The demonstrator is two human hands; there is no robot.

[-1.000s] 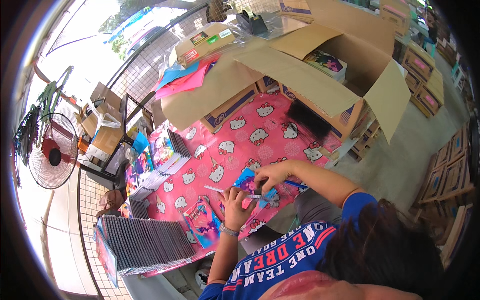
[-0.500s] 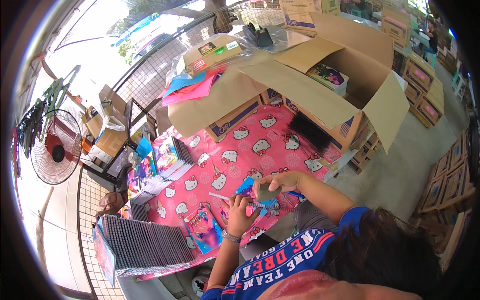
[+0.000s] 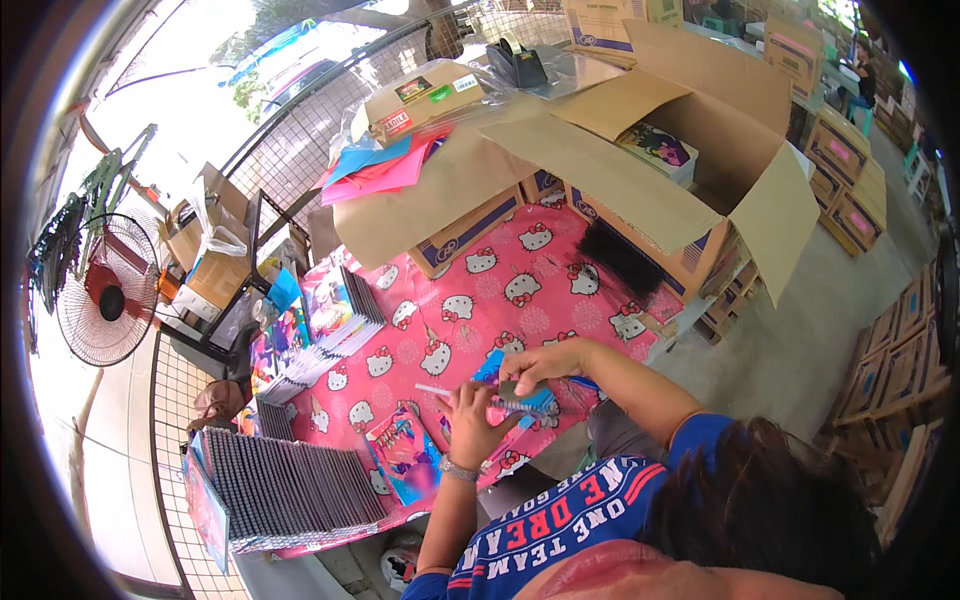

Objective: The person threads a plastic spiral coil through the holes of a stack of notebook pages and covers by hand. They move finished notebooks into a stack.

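Near the front edge of the table, my left hand (image 3: 476, 424) has its fingers bent over a colourful wire-bound notebook (image 3: 541, 403), holding it along its bound edge. My right hand (image 3: 545, 364) grips a small, flat, dark grey-green piece (image 3: 511, 392) against that edge; I cannot make out exactly what it is. A thin white strip (image 3: 432, 389) sticks out beyond my left fingers. Just left of my left wrist lies a colourful notebook (image 3: 404, 456), flat on the pink tablecloth (image 3: 480, 300).
A tall stack of bound notebooks (image 3: 290, 490) stands at the near left, with fanned notebooks (image 3: 340, 310) behind. An open cardboard box (image 3: 740, 150) and thin black strands (image 3: 620, 265) are at the far right. A tape dispenser (image 3: 516, 65) sits at the back; a fan (image 3: 108, 290) stands left.
My right hand has shifted slightly left and down, and the dark flat piece now sits lower against the notebook's edge. My left hand has barely moved, staying on the notebook.
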